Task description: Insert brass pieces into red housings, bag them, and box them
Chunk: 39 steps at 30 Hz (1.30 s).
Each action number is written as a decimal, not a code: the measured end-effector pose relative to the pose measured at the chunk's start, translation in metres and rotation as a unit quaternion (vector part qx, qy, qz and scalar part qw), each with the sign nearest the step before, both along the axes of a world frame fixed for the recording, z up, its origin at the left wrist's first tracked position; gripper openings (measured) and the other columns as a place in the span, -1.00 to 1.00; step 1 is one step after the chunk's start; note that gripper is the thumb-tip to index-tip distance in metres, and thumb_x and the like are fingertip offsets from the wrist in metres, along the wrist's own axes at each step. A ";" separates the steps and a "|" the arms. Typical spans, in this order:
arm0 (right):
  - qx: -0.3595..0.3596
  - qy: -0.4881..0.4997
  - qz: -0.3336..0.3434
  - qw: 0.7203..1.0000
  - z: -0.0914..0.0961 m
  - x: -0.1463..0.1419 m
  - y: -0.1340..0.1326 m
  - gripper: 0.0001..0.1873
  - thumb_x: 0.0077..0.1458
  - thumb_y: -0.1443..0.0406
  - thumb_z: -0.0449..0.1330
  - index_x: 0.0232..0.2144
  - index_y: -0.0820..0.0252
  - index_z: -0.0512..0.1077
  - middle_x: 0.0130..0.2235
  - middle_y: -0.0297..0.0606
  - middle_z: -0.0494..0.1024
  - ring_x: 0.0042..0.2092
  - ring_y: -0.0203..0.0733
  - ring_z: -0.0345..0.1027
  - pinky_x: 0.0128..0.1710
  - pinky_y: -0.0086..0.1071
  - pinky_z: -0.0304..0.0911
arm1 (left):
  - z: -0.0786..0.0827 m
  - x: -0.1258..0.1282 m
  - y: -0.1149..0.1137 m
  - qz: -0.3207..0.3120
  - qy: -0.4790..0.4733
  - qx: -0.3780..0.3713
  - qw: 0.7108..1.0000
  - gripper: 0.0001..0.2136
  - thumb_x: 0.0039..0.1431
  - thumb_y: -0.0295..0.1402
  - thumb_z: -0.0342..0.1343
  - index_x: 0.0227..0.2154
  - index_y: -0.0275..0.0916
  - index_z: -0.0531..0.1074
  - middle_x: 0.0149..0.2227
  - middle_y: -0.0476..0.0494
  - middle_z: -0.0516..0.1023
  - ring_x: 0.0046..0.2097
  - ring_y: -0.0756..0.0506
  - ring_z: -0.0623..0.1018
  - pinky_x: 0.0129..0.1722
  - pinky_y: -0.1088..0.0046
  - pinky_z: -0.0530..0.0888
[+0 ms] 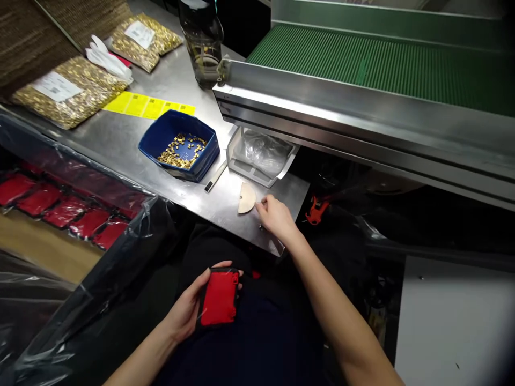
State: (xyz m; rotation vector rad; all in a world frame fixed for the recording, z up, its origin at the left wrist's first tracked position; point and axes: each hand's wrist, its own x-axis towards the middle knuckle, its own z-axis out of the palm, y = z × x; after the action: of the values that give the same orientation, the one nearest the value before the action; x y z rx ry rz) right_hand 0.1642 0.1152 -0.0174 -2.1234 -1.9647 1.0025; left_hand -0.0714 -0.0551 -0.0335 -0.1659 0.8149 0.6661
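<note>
My left hand is over my lap, fingers wrapped round a small red pouch with a black edge. My right hand rests on the steel table near its front edge, fingers curled, fingertips beside a pale half-round wooden piece. Whether it pinches something small there is hidden. A blue tray with several small gold parts sits further left on the table.
Two clear bags of gold parts, white gloves, yellow labels and a dark bottle stand behind. A white bin with plastic sits under the green conveyor. Red pouches lie in a box at the left.
</note>
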 end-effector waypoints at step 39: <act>-0.194 -0.165 0.408 0.877 0.066 0.055 -0.114 -0.93 -0.13 0.30 0.29 -0.53 0.18 0.56 -0.44 -0.09 0.64 -0.34 0.00 0.56 -0.35 -0.30 0.25 | 0.018 0.028 0.009 -0.183 0.234 0.272 0.915 -0.23 0.03 -0.27 0.42 0.32 -0.11 0.29 0.21 -0.29 0.50 0.17 -0.39 0.51 0.18 0.10 0.44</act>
State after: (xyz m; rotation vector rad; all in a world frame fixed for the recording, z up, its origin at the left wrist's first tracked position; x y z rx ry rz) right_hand 0.2195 0.0012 0.0481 -1.6605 -3.2100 1.2770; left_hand -0.0430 -0.0465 -0.0160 0.6638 1.0501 0.5564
